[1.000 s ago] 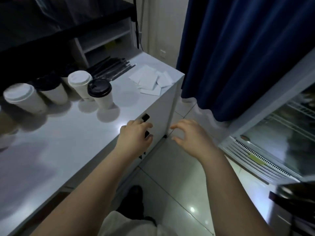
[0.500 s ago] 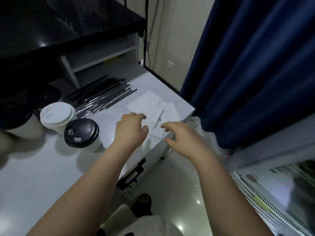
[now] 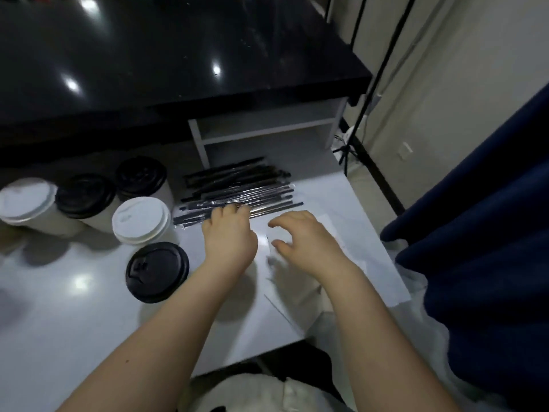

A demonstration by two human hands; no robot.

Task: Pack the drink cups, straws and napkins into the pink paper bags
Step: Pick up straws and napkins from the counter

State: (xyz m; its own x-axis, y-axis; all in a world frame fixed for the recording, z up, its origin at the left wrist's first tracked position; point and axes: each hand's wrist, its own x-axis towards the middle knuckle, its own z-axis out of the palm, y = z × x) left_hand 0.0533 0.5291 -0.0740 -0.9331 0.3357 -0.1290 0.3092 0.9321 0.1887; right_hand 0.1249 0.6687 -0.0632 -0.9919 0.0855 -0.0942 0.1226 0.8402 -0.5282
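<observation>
A: How many views?
B: One, head-worn, wide-angle, facing forward and steeply down, close over the tabletop (image 3: 74,322).
A: Framing?
B: Mid-frame sit left hand (image 3: 230,237) and right hand (image 3: 310,243); forearms enter from bottom edge.

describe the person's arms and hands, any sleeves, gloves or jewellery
The left hand and right hand are bare: no gloves, rings, watch or bracelet. No sleeves show on either arm up to the picture's lower edge.

Cups (image 3: 142,221) stand grouped at the left of the worktop (image 3: 74,307). Straws (image 3: 237,188) lie to their right, before a shelf unit (image 3: 267,132). Napkins (image 3: 341,263) lie nearer, by the right edge, beside a curtain (image 3: 475,233).
</observation>
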